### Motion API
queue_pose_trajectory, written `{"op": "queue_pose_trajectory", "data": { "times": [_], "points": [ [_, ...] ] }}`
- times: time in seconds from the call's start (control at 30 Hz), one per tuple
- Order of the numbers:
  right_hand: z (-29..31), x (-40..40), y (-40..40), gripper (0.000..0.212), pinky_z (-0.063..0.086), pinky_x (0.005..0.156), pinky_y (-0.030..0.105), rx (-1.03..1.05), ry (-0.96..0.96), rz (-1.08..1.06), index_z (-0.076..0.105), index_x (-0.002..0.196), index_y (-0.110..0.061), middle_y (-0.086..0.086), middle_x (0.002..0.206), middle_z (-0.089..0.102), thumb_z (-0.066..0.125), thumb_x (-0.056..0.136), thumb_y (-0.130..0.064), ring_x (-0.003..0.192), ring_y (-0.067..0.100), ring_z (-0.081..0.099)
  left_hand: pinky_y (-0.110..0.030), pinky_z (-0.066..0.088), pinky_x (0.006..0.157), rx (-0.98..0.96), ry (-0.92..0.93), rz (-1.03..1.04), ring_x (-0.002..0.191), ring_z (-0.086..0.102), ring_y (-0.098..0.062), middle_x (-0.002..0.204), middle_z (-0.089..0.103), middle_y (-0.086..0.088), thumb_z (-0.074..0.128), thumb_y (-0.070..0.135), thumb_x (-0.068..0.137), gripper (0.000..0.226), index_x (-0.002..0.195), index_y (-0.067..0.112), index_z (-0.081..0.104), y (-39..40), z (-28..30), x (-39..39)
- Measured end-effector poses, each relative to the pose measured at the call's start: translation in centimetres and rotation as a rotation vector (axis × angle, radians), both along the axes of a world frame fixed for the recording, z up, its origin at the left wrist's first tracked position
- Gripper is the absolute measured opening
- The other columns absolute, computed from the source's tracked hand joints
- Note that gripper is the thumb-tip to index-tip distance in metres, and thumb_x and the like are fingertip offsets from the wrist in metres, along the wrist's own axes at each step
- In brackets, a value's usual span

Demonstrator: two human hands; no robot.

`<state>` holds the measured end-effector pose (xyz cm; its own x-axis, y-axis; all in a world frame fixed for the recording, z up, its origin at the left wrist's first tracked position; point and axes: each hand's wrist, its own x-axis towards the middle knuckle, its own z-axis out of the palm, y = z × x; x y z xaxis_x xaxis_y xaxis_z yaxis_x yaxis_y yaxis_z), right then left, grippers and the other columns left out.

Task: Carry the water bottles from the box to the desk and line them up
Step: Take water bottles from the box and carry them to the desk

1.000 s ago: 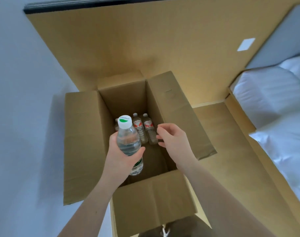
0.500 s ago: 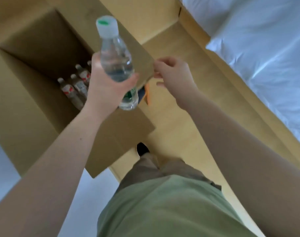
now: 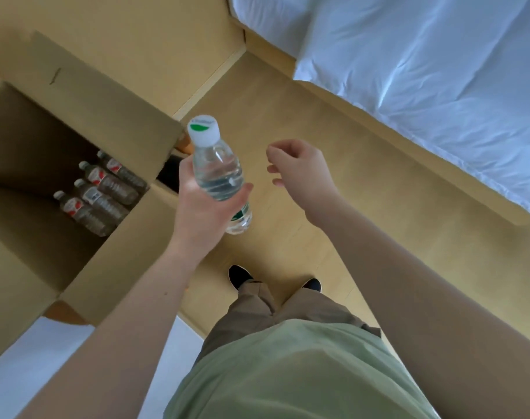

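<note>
With left hand (image 3: 201, 207) grip closed on the water bottle (image 3: 217, 173) clear of the cardboard box (image 3: 85, 285), right hand (image 3: 303, 173) loosely open and empty, it's carry phase: next find the worktop, out of view.

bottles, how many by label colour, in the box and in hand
red label, lying in the box: 4 (first at)
green label, white cap, in the left hand: 1
total: 5
</note>
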<state>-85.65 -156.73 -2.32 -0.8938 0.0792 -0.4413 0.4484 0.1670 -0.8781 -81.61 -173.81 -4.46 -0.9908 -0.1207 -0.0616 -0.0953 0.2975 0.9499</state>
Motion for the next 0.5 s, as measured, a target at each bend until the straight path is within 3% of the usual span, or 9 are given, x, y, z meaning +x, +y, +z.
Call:
{"op": "queue_pose_trajectory", "data": {
  "times": [0.23, 0.5],
  "points": [
    [0.5, 2.5, 7.7, 0.009, 0.062, 0.086, 0.046, -0.022, 0.032, -0.158, 0.066, 0.098, -0.030, -0.012, 0.102, 0.070, 0.059, 0.092, -0.033, 0.094, 0.014, 0.071, -0.008, 0.051, 0.079, -0.033, 0.048, -0.123, 0.099, 0.066, 0.004, 0.101, 0.062, 0.034, 0.091, 0.022, 0.074, 0.069, 0.116, 0.046, 0.042, 7.5, -0.1, -0.3],
    [0.1, 3.9, 13.9, 0.011, 0.062, 0.086, 0.047, -0.028, 0.027, -0.374, 0.067, 0.098, -0.031, -0.014, 0.102, 0.069, 0.059, 0.090, -0.033, 0.092, 0.014, 0.071, -0.008, 0.049, 0.079, -0.006, -0.024, -0.357, 0.099, 0.067, 0.001, 0.106, 0.064, 0.020, 0.092, 0.023, 0.074, 0.070, 0.126, 0.023, 0.044, 14.1, -0.8, -2.2]
  ]
}}
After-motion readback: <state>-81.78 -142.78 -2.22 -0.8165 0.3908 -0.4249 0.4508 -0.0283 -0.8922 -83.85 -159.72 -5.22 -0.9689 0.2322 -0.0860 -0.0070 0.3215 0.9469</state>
